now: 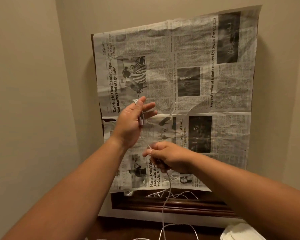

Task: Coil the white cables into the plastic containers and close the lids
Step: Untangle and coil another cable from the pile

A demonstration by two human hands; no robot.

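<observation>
Left hand [132, 122] is spread, loops of the white cable [169, 186] wound round it; right hand [168, 158] pinches the strand below, the rest trailing to the tabletop [128, 227]. Coiling looks midway; the next wrap likely needs slack fed up.

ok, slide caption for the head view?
White cable wound round the open left hand; right hand pinches its trailing length.

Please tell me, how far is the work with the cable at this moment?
Done: a few loops of the white cable sit around the left hand. In hand: the right hand pinches the strand that runs up to those loops. Left: a long loose length hangs below the right hand, and no container is plainly in view, so packing the cable and closing the lids are not yet done.
</observation>
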